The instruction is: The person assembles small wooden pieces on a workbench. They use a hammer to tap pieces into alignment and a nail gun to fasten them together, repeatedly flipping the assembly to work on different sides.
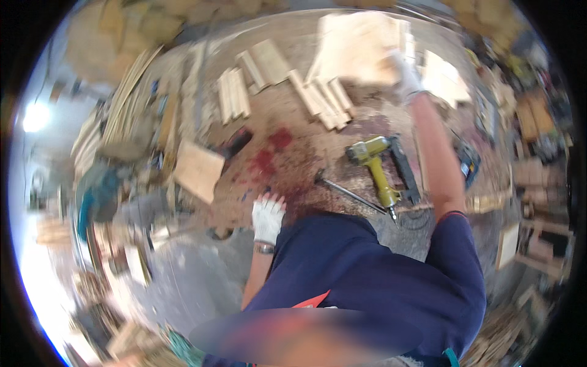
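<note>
My left hand (268, 219), in a white glove with bare fingertips, rests at the bench's near edge, fingers spread and holding nothing. My right arm stretches far across the bench. At its end my gloved right hand (408, 81) grips the right side of a pale wooden board (354, 49); motion blurs both, and the fingers show only in part. Between my hands lie a yellow-green nail gun (375, 160) with a black magazine and a hammer (354, 194). Left of them are a small wooden panel (199, 170) with a cut-out edge and a dark, red-marked power tool (235, 142).
Several wooden strips (324, 101) lie below the board, with more strips (233, 95) and a flat piece (271, 61) further left. Pale panels (445, 79) sit beyond my right forearm. Red stains mark the workbench (263, 177). Long slats (129, 98) are stacked at the left.
</note>
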The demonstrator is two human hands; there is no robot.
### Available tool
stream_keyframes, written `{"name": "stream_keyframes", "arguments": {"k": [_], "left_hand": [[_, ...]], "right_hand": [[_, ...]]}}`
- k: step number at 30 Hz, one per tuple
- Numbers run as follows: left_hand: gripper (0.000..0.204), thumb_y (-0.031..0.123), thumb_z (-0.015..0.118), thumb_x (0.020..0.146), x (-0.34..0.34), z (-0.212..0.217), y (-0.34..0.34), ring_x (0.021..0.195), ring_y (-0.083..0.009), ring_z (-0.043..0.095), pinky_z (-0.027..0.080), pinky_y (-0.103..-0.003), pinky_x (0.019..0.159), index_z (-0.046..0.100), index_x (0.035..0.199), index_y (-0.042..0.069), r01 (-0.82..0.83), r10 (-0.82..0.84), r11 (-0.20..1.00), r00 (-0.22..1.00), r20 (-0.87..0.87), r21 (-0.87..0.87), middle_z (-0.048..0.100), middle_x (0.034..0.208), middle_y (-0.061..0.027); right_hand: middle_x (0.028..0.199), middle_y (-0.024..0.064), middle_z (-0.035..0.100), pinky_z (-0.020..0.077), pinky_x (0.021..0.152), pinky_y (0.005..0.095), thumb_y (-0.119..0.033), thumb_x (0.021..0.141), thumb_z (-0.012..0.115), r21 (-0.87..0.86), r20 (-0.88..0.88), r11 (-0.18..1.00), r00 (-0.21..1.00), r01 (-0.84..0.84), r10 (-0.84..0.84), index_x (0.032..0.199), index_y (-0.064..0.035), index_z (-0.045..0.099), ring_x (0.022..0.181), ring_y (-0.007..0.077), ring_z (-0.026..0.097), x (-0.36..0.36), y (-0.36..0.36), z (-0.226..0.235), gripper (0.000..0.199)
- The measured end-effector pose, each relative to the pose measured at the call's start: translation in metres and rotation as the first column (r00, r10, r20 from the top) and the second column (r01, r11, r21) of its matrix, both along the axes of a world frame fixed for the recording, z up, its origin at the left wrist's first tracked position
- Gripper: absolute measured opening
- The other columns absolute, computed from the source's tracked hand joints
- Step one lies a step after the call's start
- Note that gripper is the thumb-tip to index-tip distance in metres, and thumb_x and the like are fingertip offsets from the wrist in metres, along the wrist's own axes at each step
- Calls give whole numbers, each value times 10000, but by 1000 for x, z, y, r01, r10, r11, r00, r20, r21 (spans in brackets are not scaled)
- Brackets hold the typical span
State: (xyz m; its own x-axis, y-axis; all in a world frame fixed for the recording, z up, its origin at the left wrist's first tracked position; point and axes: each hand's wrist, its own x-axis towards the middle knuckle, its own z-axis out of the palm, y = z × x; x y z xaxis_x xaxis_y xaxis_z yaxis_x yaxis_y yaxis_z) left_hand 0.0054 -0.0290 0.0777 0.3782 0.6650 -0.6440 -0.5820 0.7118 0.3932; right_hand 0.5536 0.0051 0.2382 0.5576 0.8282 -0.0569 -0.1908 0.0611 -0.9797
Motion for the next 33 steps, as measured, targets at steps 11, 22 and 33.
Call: {"name": "stream_keyframes", "arguments": {"k": [11,22,33], "left_hand": [[511,517,459,1043,-18,-18,39,1257,-393,549,457,-523,1024,520,1268,63,-440,430,896,894,-128,-63,579,1332,-200],[438,582,591,932,-113,-107,207,940,-264,623,471,-524,936,654,1038,161,-668,660,733,744,-103,-126,683,955,-36],[209,143,740,925,-53,-20,132,830,-135,610,485,-286,674,630,1096,93,-380,631,691,732,-258,615,652,994,-20]], "right_hand": [[909,72,687,463,592,249,-235,1000,615,-164,161,965,971,202,-176,1035,-36,633,666,118,599,-97,-65,-109,203],[1529,213,435,330,1115,576,-270,873,687,-351,936,804,184,481,299,1454,-101,502,1398,422,416,-235,-187,-169,633],[1548,102,463,526,841,433,-104,896,552,-398,877,589,105,703,468,1513,-116,414,1174,302,579,-168,-179,-197,632]]}}
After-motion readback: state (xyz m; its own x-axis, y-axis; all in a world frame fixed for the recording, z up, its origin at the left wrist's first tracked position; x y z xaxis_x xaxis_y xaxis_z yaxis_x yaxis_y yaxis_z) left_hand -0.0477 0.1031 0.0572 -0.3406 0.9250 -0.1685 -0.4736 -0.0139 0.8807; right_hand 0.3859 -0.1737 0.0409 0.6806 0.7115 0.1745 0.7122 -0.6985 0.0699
